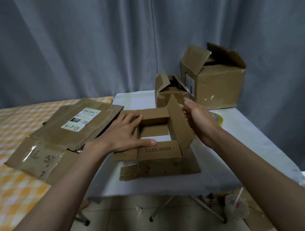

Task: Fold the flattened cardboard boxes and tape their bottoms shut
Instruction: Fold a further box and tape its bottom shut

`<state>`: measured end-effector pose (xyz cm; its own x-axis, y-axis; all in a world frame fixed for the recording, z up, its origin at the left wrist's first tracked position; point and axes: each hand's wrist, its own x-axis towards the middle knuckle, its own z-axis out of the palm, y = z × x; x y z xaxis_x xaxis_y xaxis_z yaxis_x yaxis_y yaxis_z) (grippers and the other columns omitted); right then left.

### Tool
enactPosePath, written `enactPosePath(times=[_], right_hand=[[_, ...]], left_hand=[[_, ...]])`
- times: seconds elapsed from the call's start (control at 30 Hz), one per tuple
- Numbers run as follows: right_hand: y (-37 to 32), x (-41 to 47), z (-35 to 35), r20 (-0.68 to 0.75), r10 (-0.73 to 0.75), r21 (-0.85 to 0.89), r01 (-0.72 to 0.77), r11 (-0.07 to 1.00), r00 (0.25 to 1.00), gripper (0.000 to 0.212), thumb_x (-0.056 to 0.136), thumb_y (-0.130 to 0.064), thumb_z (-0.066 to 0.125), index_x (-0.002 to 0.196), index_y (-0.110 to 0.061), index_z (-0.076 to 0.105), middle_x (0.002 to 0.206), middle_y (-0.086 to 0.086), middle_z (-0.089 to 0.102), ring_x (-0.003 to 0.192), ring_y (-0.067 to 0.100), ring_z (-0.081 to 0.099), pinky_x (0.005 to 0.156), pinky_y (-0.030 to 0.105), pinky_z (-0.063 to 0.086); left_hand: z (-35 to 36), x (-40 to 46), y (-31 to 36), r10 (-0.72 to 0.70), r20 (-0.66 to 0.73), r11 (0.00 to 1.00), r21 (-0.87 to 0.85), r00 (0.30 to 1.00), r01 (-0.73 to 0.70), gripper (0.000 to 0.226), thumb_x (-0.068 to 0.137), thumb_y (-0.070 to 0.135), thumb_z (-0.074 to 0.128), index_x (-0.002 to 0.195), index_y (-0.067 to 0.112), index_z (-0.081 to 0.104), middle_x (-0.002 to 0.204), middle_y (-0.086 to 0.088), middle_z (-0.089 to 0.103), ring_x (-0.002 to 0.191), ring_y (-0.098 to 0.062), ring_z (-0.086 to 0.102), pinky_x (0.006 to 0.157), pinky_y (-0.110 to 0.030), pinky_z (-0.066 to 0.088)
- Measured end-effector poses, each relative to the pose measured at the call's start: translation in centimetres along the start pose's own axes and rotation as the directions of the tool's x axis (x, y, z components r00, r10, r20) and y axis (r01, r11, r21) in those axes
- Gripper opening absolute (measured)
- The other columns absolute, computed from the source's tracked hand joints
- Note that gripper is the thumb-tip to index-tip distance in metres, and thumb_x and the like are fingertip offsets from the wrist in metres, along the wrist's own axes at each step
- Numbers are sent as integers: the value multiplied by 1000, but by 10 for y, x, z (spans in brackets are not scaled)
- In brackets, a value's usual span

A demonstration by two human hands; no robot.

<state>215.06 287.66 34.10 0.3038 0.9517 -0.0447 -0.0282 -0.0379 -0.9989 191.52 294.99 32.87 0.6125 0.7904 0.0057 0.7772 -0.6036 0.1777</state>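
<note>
Left hand [126, 132] is pressing flat, fingers spread, on the box [159, 150] at nine o'clock; right hand [199, 120], fingers straight, is touching its three-o'clock flap [178, 121].

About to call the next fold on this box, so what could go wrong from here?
The right flap stands tilted with the right hand open beside it, so it may spring back. Only the left hand presses the box flat; the folded flaps could lift if it lets go. The tape roll sits half hidden behind the right wrist and could get knocked off the white table.
</note>
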Motion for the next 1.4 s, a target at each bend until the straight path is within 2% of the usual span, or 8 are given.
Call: enactPosePath(times=[0.1, 0.27, 0.33, 0.57, 0.87, 1.07, 1.23, 1.4], right_hand=[[0, -2, 20, 83, -123, -259, 140, 956, 989, 41, 106, -39, 37, 141, -28, 54, 142, -5, 57, 132, 10, 50, 114, 32, 36], [30, -4, 45, 312, -188, -789, 364, 494, 931, 48, 108, -22, 31, 155, -12, 30, 164, 3, 23, 152, 18, 13, 118, 26, 12], [37, -3, 48, 314, -201, -824, 372, 428, 928, 50, 108, -22, 28, 157, -11, 25, 166, 3, 18, 154, 19, 7, 119, 31, 12], [41, 1, 44, 301, -221, -815, 370, 445, 928, 52, 109, -23, 27, 157, -6, 18, 166, 7, 13, 154, 17, 6, 116, 22, 8], [45, 2, 41, 335, -203, -809, 392, 438, 920, 52, 109, -21, 28, 157, -5, 18, 166, 9, 12, 154, 20, 3, 116, 22, 4], [42, 13, 30, 443, -154, -773, 463, 434, 883, 52, 109, -27, 30, 157, -10, 20, 167, 4, 13, 154, 17, 6, 124, 34, 9], [30, 22, 16, 591, -188, -664, 605, 439, 785, 50, 107, -23, 43, 155, -13, 33, 162, 1, 28, 150, 10, 20, 116, 12, 8], [27, 19, 13, 496, -350, -569, 602, 560, 794, 41, 104, -14, 46, 145, -20, 52, 148, -2, 52, 136, 9, 45, 110, 12, 28]], left_hand=[[1, 0, 3, 12, -20, 1000, 17, 1000, -11, 131, 54, 104, 27, 159, 26, 18, 160, 14, 16, 147, -6, 6, 122, -35, 11], [1, -5, 7, -143, -78, 974, -187, 987, 127, 115, 74, 89, 40, 160, 19, 8, 167, 6, -1, 152, -15, 0, 124, -42, 12], [-3, -8, 10, -266, -133, 921, -328, 955, 211, 89, 90, 68, 46, 155, 13, 21, 162, -4, 22, 149, -25, 22, 116, -36, 25], [-12, -6, 18, -247, -180, 715, -697, 952, 54, 53, 106, 46, 31, 157, 31, 24, 160, 14, 26, 148, -8, 21, 115, -24, 16], [20, 1, 27, -7, 39, 1000, -28, 999, 8, 67, 103, 54, 25, 160, 24, 8, 167, 6, 2, 152, -7, -1, 124, -33, 3], [15, -12, 30, 22, 8, 997, 79, 1000, -23, 79, 96, 69, 25, 159, 24, 13, 166, 8, 10, 151, -13, 8, 121, -30, 7], [1, -25, 11, 171, -19, 985, 19, 985, -171, 106, 69, 95, 29, 157, 38, 18, 160, 20, 17, 140, -2, 17, 120, -35, 22], [10, -22, 0, 303, 32, 950, -95, 953, -298, 115, 61, 93, 54, 156, 44, 12, 162, 28, 1, 148, 7, -1, 124, -28, 5]])
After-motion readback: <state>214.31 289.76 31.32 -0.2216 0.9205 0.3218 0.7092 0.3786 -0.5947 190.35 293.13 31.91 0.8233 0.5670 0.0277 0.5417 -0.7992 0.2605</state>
